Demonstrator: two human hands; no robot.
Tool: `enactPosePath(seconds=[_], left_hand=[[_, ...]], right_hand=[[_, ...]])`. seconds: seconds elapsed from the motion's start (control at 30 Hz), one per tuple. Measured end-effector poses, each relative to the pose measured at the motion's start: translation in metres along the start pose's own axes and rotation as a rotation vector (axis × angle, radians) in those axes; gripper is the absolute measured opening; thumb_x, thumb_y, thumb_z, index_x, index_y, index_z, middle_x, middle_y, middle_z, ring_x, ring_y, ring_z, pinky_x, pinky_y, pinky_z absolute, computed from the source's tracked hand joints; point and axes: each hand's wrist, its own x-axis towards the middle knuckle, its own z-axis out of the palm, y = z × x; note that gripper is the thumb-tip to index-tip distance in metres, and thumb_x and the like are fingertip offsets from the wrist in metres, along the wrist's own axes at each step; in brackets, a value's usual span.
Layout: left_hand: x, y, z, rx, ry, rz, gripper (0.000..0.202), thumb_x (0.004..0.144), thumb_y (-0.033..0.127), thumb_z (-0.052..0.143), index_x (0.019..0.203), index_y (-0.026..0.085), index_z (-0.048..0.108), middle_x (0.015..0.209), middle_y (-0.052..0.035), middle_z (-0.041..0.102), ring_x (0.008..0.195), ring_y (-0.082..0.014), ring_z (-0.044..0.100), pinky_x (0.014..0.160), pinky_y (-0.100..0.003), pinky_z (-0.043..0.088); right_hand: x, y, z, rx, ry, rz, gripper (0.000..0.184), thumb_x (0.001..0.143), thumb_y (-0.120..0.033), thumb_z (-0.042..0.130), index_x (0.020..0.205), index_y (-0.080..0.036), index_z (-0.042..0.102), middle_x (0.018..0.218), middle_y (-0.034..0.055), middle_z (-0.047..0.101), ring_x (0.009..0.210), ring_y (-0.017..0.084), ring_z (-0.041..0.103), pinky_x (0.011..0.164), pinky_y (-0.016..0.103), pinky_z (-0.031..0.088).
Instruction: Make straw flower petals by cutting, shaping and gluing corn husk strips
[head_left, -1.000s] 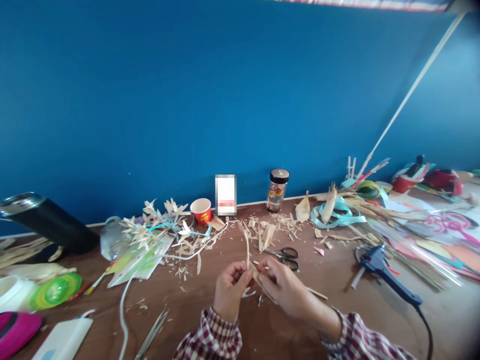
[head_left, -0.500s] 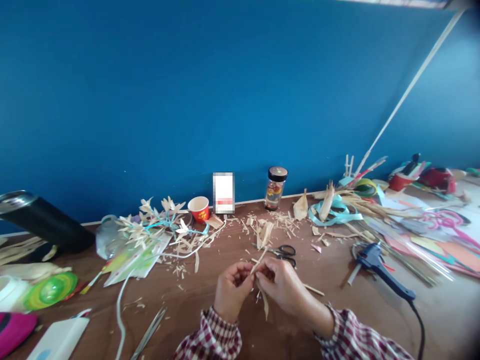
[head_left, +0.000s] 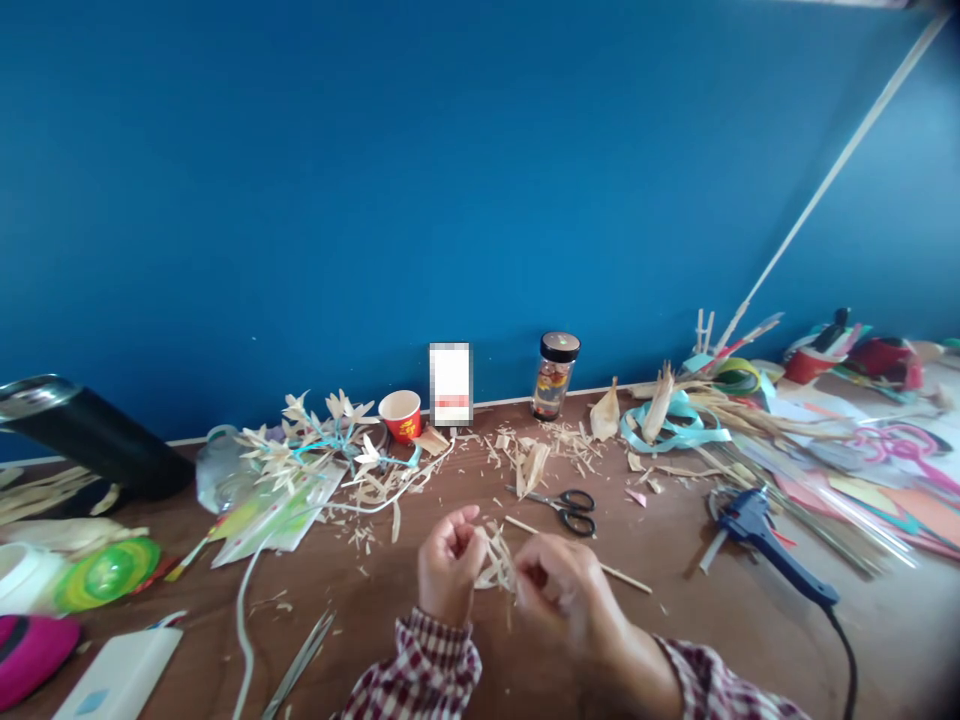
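Observation:
My left hand (head_left: pixel 450 565) is closed in a pinch above the table; what its fingertips hold, if anything, is too small to make out. Just to its right, my right hand (head_left: pixel 566 595) is curled shut and a little blurred, and its grip is hidden. Pale husk strips (head_left: pixel 495 568) show in the gap between both hands. A thin pale stick (head_left: pixel 628 578) lies on the table, partly behind my right hand. Beyond the hands are black-handled scissors (head_left: pixel 574 510) and a folded piece of dry husk (head_left: pixel 532 468).
A blue glue gun (head_left: pixel 772 540) with a black cord lies right. Metal tweezers (head_left: pixel 298 665) and a white cable (head_left: pixel 241 610) are left. Along the wall stand husk flowers (head_left: pixel 307 440), a red paper cup (head_left: pixel 401 415) and a lidded jar (head_left: pixel 553 378). Scraps litter the table.
My hands, earlier together on a thin pale strip, have moved apart, the right one lower and to the right. More of the scissors and of the husk strips between the hands shows.

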Motion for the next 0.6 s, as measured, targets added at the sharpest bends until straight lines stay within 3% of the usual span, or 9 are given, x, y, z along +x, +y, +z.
enactPosePath(seconds=[0.07,0.13,0.3,0.33,0.4,0.47,0.6], left_hand=[[0.006,-0.003,-0.004,-0.024,0.041,0.007,0.031,0.061,0.027,0.067,0.088,0.011,0.066,0.054,0.0013,0.058,0.049,-0.01,0.05,0.05,-0.021,0.041],[0.011,-0.007,-0.007,-0.054,0.071,0.012,0.03,0.062,0.03,0.068,0.084,0.01,0.068,0.054,0.0,0.058,0.051,-0.0103,0.05,0.05,-0.022,0.041],[0.015,-0.015,-0.007,-0.305,0.061,-0.171,0.03,0.057,0.031,0.073,0.079,0.012,0.068,0.049,0.0027,0.055,0.043,-0.0066,0.046,0.042,-0.018,0.035],[0.015,-0.014,-0.006,-0.358,0.046,-0.206,0.03,0.057,0.03,0.074,0.08,0.013,0.068,0.051,0.002,0.057,0.045,-0.0066,0.047,0.043,-0.018,0.037],[0.014,-0.011,-0.005,-0.432,0.014,-0.253,0.027,0.056,0.029,0.076,0.078,0.014,0.069,0.056,0.0008,0.059,0.049,-0.007,0.051,0.046,-0.018,0.04],[0.013,-0.007,-0.004,-0.463,-0.029,-0.278,0.023,0.056,0.028,0.077,0.073,0.014,0.069,0.056,0.0005,0.059,0.05,-0.0071,0.052,0.048,-0.018,0.042],[0.009,-0.001,-0.002,-0.495,-0.113,-0.295,0.026,0.057,0.033,0.077,0.07,0.013,0.066,0.053,0.0016,0.056,0.047,-0.0068,0.05,0.045,-0.018,0.041]], right_hand=[[0.001,-0.011,-0.018,0.263,-0.006,0.101,0.014,0.082,-0.026,0.049,0.07,-0.019,0.05,0.058,-0.0022,0.049,0.05,0.009,0.041,0.046,0.021,0.031],[0.003,-0.022,-0.047,0.47,0.067,0.133,0.014,0.083,-0.032,0.05,0.074,-0.021,0.049,0.059,-0.0022,0.048,0.051,0.01,0.041,0.046,0.022,0.033],[0.011,-0.035,-0.13,0.601,0.553,0.133,0.021,0.081,-0.042,0.049,0.069,-0.028,0.04,0.054,-0.0055,0.023,0.043,0.012,0.028,0.038,0.025,0.024],[0.014,-0.033,-0.141,0.573,0.625,0.104,0.018,0.081,-0.043,0.049,0.07,-0.03,0.042,0.054,-0.0052,0.023,0.042,0.013,0.028,0.038,0.025,0.023],[0.023,-0.021,-0.153,0.379,0.738,0.045,0.008,0.081,-0.038,0.052,0.078,-0.031,0.05,0.063,-0.0007,0.04,0.051,0.014,0.04,0.044,0.028,0.031],[0.036,0.003,-0.156,0.067,0.678,0.073,0.012,0.078,-0.039,0.055,0.081,-0.027,0.055,0.07,0.0019,0.054,0.055,0.015,0.048,0.049,0.029,0.037],[0.061,0.064,-0.158,-0.46,0.5,0.239,0.029,0.076,-0.041,0.054,0.093,-0.018,0.059,0.078,0.0064,0.065,0.067,0.019,0.06,0.059,0.03,0.043]])
